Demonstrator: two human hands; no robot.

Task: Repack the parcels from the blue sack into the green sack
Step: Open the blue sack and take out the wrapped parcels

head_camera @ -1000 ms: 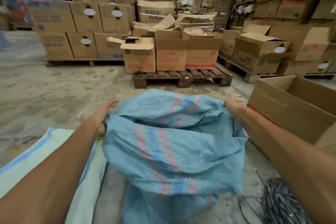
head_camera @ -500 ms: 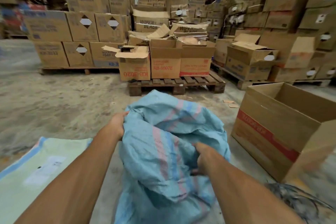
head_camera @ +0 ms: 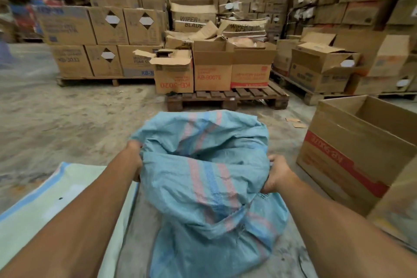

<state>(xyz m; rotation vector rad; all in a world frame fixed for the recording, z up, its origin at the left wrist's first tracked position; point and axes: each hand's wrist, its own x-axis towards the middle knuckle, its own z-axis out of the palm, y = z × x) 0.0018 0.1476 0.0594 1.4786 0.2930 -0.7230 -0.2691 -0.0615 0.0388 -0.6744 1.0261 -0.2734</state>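
The folded mouth of the blue sack [head_camera: 207, 187] hides whatever lies inside, and the fingers of the left hand [head_camera: 133, 160] are lost behind its rim (those of the right hand [head_camera: 278, 176] are buried in the cloth too). The green sack [head_camera: 45, 210] runs off the left and bottom edges, the open cardboard box [head_camera: 352, 153] off the right; the far-left stacks [head_camera: 20, 13] are blurred.

The standing sack [head_camera: 209, 187] lies between flat sack [head_camera: 56, 205] left and open box [head_camera: 352, 156] right, pallet [head_camera: 228, 97] behind.
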